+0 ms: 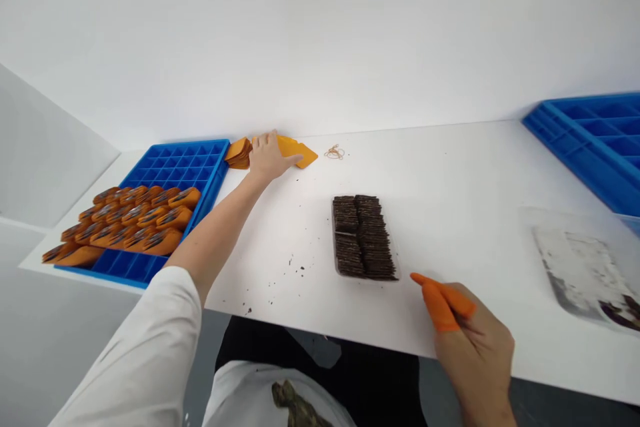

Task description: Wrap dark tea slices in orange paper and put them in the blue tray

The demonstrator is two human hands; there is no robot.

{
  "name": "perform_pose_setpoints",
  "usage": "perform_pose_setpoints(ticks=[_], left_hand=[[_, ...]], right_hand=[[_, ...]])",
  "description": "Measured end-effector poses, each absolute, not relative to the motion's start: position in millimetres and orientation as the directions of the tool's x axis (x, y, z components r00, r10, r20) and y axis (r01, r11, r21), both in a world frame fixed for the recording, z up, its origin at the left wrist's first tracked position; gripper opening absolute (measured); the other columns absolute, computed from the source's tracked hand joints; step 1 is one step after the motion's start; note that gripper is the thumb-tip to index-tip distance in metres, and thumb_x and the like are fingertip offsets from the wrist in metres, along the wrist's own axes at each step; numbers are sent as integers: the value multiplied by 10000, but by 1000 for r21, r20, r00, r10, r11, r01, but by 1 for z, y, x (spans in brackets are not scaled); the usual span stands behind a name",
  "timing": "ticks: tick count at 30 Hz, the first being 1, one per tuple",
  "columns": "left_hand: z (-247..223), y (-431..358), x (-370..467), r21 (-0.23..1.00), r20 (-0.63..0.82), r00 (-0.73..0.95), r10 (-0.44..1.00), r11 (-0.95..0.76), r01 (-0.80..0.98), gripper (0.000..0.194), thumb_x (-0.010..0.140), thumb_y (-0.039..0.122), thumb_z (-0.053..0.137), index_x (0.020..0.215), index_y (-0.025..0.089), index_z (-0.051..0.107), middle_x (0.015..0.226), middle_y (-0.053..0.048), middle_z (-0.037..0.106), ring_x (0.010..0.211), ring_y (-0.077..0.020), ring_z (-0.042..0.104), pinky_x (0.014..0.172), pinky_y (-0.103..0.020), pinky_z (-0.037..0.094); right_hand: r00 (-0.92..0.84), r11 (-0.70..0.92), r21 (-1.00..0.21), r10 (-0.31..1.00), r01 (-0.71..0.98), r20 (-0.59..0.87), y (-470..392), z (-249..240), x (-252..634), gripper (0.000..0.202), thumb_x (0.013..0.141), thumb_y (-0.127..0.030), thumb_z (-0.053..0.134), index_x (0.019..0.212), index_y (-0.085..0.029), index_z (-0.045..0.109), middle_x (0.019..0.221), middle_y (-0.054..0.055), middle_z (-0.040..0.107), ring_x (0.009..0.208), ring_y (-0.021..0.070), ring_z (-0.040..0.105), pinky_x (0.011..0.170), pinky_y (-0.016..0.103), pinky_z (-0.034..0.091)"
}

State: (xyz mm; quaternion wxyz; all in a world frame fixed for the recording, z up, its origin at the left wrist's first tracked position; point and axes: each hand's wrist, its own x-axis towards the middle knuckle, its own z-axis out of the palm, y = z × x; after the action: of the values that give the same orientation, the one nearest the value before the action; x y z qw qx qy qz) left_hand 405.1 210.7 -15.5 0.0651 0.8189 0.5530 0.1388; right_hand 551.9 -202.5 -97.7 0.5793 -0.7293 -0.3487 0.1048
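Observation:
My left hand (270, 157) lies over a stack of orange paper envelopes (295, 149) by the wall, thumb stretched out to the right over them. Its fingertips partly disappear behind the envelopes, and no firm grip shows. Orange finger cots cover the thumb and some fingers of my right hand (467, 333). That hand hovers near the table's front edge with its index finger extended, holding nothing visible. Just left of it stands a shallow clear tray (396, 257), packed with thin dark brown square pieces (363, 237) in two rows.
At the left, a blue divided crate (175, 163) carries several filled orange envelopes (135, 217). More folded envelopes (239, 153) lie beside it. Rubber bands (334, 152) sit near the wall, and dark crumbs dot the table (280, 233). Another blue crate (575, 140) and a clear container (575, 267) are rightward.

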Motion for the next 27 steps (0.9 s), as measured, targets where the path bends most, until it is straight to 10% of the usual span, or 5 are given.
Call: perform_pose_setpoints(ticks=[12,27], left_hand=[[-34,268,451,128,6,118,993,-117,985,1298,710,820,868,1728,228,323,1774,-254,349,1631,-542,332,1281,-643,392],[-50,275,454,172,-19,141,990,-136,976,1056,807,812,736,1652,232,482,1795,-239,345,1670,-543,247,1295,-726,305]], right_hand=[[721,2,-943,644,333,256,-208,-86,542,108,1020,-300,773,1095,-298,850,855,7,658,593,126,464,516,328,349],[703,-5,-948,672,320,233,-210,-87,542,81,1011,-333,788,1064,-296,837,831,10,649,592,129,502,515,326,389]])
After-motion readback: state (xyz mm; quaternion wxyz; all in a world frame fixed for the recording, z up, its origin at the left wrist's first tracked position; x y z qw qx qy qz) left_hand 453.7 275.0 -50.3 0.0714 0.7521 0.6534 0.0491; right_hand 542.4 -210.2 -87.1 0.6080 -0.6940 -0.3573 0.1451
